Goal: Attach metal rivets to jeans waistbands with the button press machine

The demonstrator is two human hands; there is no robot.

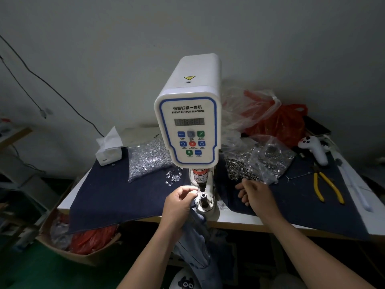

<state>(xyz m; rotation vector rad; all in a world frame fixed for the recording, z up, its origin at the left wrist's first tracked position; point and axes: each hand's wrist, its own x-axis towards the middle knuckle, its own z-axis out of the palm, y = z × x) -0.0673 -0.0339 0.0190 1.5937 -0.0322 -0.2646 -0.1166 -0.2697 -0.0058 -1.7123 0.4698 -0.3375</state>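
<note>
The white servo button machine (188, 122) stands at the table's front middle, its punch (200, 182) above the round lower die (203, 198). My left hand (180, 202) sits just left of the die, fingertips pinching a small metal piece, and holds the jeans (198, 236), which hang down off the table edge. My right hand (255, 195) rests on the dark cloth right of the machine, fingers pointing left, beside a clear bag of dark rivet parts (260, 163). A bag of shiny tacks (146, 159) lies left of the machine, with loose tacks (173, 177) near it.
Yellow-handled pliers (327, 186) and a white controller (313, 147) lie at the right. Red and clear plastic bags (273, 115) pile up behind. A tissue pack (109, 149) sits at the back left. A cardboard box (79, 240) with bags stands under the table's left side.
</note>
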